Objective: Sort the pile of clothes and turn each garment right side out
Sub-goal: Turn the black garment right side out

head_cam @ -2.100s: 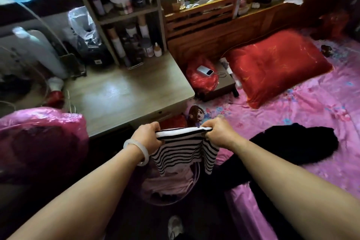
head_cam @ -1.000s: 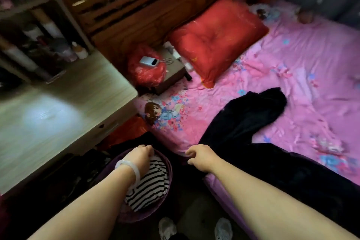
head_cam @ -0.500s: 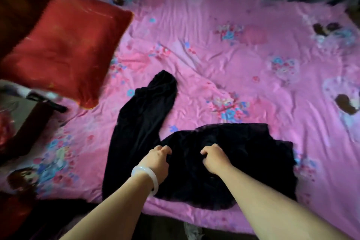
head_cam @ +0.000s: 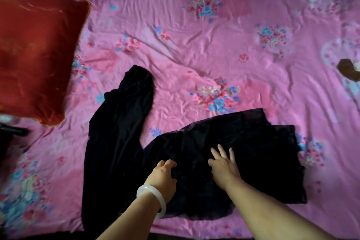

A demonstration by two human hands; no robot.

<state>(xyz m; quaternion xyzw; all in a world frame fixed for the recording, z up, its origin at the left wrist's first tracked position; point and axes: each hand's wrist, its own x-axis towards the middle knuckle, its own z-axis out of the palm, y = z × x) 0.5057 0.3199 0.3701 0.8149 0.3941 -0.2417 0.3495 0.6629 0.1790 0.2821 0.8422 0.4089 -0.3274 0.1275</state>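
Head camera looks down on both hands, set on the black garment (head_cam: 253,152). The right hand (head_cam: 224,167) lies flat, fingers spread, pressing the cloth. The left hand (head_cam: 163,173) curls its fingers onto a fold, probably pinching it, though the dark fabric hides the grip. From the left hand one long limb runs up-left toward the red pillow (head_cam: 35,54). The broad body spreads rightward across the pink sheet (head_cam: 214,35). No basket shows.
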